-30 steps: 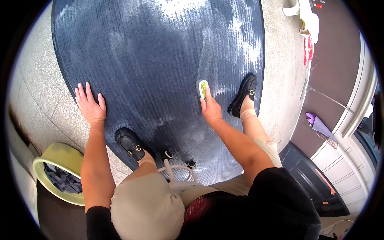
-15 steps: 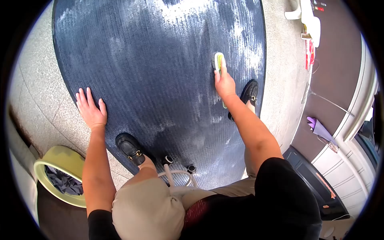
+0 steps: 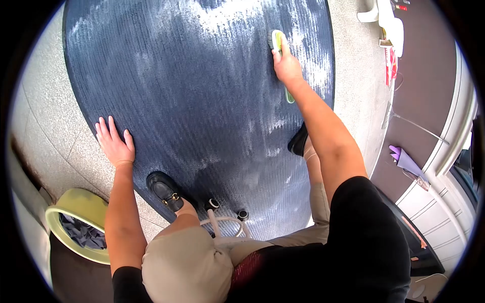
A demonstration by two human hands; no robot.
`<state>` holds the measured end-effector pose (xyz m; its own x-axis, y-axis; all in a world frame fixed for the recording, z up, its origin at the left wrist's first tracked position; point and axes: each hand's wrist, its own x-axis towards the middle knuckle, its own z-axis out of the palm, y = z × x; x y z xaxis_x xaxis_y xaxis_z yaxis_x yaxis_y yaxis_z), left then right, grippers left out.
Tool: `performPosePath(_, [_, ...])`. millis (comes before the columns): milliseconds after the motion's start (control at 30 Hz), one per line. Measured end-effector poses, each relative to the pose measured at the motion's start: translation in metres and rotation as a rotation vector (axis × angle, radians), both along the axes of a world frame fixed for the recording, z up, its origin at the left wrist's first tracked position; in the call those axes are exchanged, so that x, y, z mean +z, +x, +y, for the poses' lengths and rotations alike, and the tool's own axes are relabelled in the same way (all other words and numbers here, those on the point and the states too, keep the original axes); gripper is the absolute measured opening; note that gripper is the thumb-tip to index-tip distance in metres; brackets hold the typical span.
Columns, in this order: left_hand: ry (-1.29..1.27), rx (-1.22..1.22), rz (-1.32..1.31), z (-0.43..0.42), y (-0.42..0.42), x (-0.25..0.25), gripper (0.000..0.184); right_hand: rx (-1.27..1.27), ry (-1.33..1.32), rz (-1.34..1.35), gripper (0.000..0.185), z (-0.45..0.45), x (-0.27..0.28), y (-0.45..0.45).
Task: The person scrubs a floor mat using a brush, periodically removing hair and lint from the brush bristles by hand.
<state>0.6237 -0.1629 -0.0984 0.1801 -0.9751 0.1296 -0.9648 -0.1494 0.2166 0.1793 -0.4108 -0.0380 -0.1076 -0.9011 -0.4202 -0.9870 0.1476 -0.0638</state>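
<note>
A dark blue ribbed mat (image 3: 192, 101) covers the floor in front of me, with white foamy streaks over its far and right parts. My right hand (image 3: 288, 68) is closed round a scrub brush (image 3: 277, 38) with a white and green body, its bristles down at the mat. The brush's green handle end shows below my wrist. My left hand (image 3: 115, 146) lies flat at the mat's left edge, fingers spread, holding nothing.
A yellow-green tub (image 3: 76, 202) with dark cloth in it stands at the left. My black shoes (image 3: 164, 189) are on the mat, near the wheeled base of a stool (image 3: 217, 222). A purple wrapped bundle (image 3: 404, 160) lies at the right, below a white appliance part (image 3: 391, 25).
My right hand has pushed the brush forward, away from me, along the mat. My left hand stays nearly in place. The right shoe is now more hidden by my arm.
</note>
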Motion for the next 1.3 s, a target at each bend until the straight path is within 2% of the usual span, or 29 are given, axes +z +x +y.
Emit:
performPosePath(33, [-0.006, 0.002, -0.003, -0.001, 0.001, 0.000, 0.060, -0.030, 0.044, 0.015, 0.063, 0.037, 0.000, -0.012])
performPosePath(67, [-0.001, 0.001, -0.002, 0.001, 0.001, -0.001, 0.060, -0.019, 0.092, -0.099, 0.065, 0.111, -0.004, -0.056])
performPosePath(100, [0.004, 0.004, 0.003, 0.001, -0.001, 0.000, 0.060, 0.042, 0.013, -0.031, 0.068, 0.114, -0.004, -0.053])
performPosePath(167, [0.008, 0.002, -0.002, 0.002, -0.003, -0.002, 0.060, 0.072, 0.024, -0.080, 0.067, 0.145, -0.006, -0.077])
performPosePath(233, [0.019, 0.000, -0.004, 0.002, -0.003, 0.000, 0.060, 0.093, 0.041, -0.024, 0.065, 0.119, 0.001, -0.067])
performPosePath(333, [-0.018, -0.006, -0.001, -0.001, -0.001, -0.002, 0.060, 0.020, -0.005, 0.096, 0.062, -0.004, -0.010, -0.030])
performPosePath(400, [-0.006, -0.019, -0.009, 0.001, 0.000, -0.002, 0.060, 0.042, -0.122, 0.074, 0.061, -0.079, -0.024, -0.025])
performPosePath(500, [-0.013, -0.012, 0.005, 0.001, -0.001, -0.001, 0.060, 0.004, -0.092, 0.039, 0.060, -0.076, -0.017, -0.024])
performPosePath(633, [-0.006, 0.006, -0.009, 0.002, 0.001, -0.003, 0.060, -0.094, 0.012, -0.023, 0.065, 0.089, 0.001, -0.040])
performPosePath(733, [0.015, 0.012, -0.009, 0.001, -0.001, -0.001, 0.061, 0.108, -0.055, -0.214, 0.066, 0.213, -0.002, -0.072])
performPosePath(833, [0.006, 0.013, -0.024, 0.003, 0.000, -0.004, 0.062, 0.081, 0.081, -0.221, 0.066, 0.183, 0.003, -0.029])
performPosePath(867, [0.014, 0.015, -0.023, 0.004, -0.001, -0.005, 0.062, 0.090, 0.084, -0.163, 0.064, 0.145, 0.000, 0.001])
performPosePath(933, [-0.019, 0.003, -0.009, 0.002, 0.000, -0.004, 0.061, 0.164, 0.015, -0.095, 0.061, 0.064, -0.007, 0.059])
performPosePath(1000, [-0.016, 0.012, -0.020, 0.004, 0.001, -0.004, 0.061, 0.022, -0.042, -0.154, 0.061, 0.013, -0.007, 0.102])
performPosePath(1067, [-0.007, 0.021, 0.001, 0.003, 0.000, -0.004, 0.061, -0.079, -0.058, -0.157, 0.060, 0.032, -0.003, 0.117])
performPosePath(1233, [0.009, 0.041, 0.014, 0.005, 0.002, -0.006, 0.063, 0.077, 0.187, -0.261, 0.065, 0.222, 0.007, 0.079])
performPosePath(1300, [0.010, 0.040, 0.021, 0.004, 0.002, -0.005, 0.063, 0.128, 0.218, -0.238, 0.064, 0.233, 0.013, 0.082])
